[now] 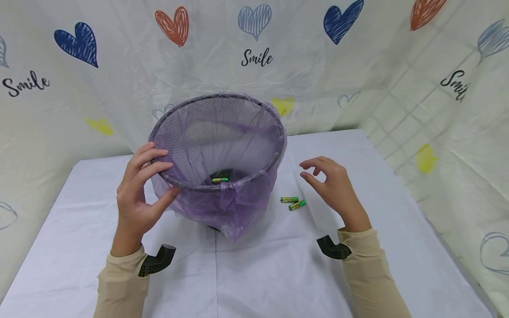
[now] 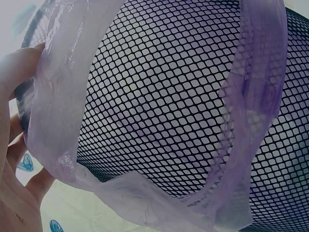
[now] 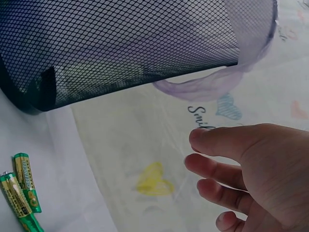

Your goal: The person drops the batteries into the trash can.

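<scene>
A black mesh wastebasket (image 1: 195,132), lined with a thin purple plastic bag (image 1: 242,207), stands on the table. My left hand (image 1: 139,190) grips the left side of its rim, fingers over the inner edge and thumb at the front; the left wrist view shows the bag folded over the rim (image 2: 53,96) beside that thumb. Down inside the basket lies a green battery (image 1: 220,180). Two more batteries, one (image 1: 289,199) just behind the other (image 1: 297,205), rest on the cloth to its right. Above and right of them hovers my right hand (image 1: 334,185), fingers loosely bent, holding nothing.
White cloth (image 1: 254,278) covers the table. Behind and to the right hangs a pale curtain (image 1: 214,66) printed with hearts and "Smile". A black wrist camera mount (image 1: 157,261) sticks out from the left sleeve, another (image 1: 333,248) from the right.
</scene>
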The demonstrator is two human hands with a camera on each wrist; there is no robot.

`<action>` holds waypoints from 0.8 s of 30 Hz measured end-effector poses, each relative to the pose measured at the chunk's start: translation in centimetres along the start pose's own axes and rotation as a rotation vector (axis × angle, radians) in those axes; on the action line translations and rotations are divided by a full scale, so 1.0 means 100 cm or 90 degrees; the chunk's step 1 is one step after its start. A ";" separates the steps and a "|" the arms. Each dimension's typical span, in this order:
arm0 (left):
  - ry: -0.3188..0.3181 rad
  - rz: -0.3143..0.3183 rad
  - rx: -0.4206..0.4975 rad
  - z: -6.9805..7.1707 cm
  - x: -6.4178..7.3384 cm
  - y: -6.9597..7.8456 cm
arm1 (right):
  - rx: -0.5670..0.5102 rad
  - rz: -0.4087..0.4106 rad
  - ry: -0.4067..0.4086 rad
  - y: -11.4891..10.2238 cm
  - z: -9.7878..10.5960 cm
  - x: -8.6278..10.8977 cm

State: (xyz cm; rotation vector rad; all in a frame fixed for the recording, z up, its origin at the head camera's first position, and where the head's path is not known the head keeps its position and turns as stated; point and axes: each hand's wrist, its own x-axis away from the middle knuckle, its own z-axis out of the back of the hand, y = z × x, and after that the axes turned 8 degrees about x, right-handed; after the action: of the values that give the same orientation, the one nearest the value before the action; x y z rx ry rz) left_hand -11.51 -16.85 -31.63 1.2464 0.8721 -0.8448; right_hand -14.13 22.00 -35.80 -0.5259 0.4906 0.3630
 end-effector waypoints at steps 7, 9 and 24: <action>-0.002 0.005 -0.003 0.001 0.001 -0.001 | 0.013 0.003 -0.031 0.004 -0.004 0.006; -0.001 0.005 -0.001 0.001 0.001 -0.001 | 0.013 0.002 -0.041 0.005 -0.005 0.008; -0.002 0.010 -0.004 0.002 0.002 -0.002 | 0.013 -0.008 -0.093 0.012 -0.013 0.019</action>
State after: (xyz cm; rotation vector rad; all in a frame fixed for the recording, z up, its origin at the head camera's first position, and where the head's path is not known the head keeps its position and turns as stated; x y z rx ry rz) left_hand -11.60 -17.07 -31.91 1.2454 0.8608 -0.8311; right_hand -13.58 22.61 -38.25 -0.4787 0.3499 0.3810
